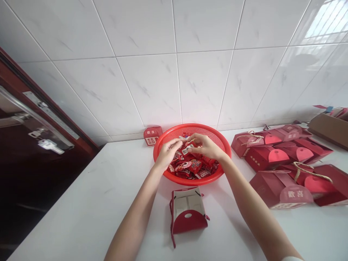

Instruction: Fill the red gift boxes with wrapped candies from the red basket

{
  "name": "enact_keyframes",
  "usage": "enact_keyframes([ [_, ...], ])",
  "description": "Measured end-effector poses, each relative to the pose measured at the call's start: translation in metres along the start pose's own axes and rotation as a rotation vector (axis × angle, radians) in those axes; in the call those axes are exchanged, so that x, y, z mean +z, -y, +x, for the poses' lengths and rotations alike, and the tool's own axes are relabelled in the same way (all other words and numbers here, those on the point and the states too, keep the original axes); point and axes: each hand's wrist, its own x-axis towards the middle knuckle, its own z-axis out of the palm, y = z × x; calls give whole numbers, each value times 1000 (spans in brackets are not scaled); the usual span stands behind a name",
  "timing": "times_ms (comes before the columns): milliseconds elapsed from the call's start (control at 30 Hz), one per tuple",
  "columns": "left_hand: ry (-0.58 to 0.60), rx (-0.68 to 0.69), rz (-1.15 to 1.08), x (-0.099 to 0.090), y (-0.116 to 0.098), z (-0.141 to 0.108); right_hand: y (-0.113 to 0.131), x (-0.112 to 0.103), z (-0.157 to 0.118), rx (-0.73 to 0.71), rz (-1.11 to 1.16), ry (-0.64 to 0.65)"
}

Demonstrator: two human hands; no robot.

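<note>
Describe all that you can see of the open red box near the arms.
This small box of red card lies open on the white counter, in front of the red basket. Its inside is pale and creased. A rounded red flap with an oval hole lies toward the viewer, and a dark red cord trails from one side. Only the counter touches it.

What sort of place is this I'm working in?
Likely an indoor home counter set up for wedding favours: white wall tiles, a white countertop, red gift boxes, and a red plastic basket of wrapped sweets.
</note>
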Motion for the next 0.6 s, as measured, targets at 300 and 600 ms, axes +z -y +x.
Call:
enact_keyframes([
  [300, -27, 26, -36, 1, 0, 0, -9, -10, 1, 15, 65, -99],
  [600, -143, -15, -74, 0, 2, 2, -15, -14, -4, 290, -614, 447],
])
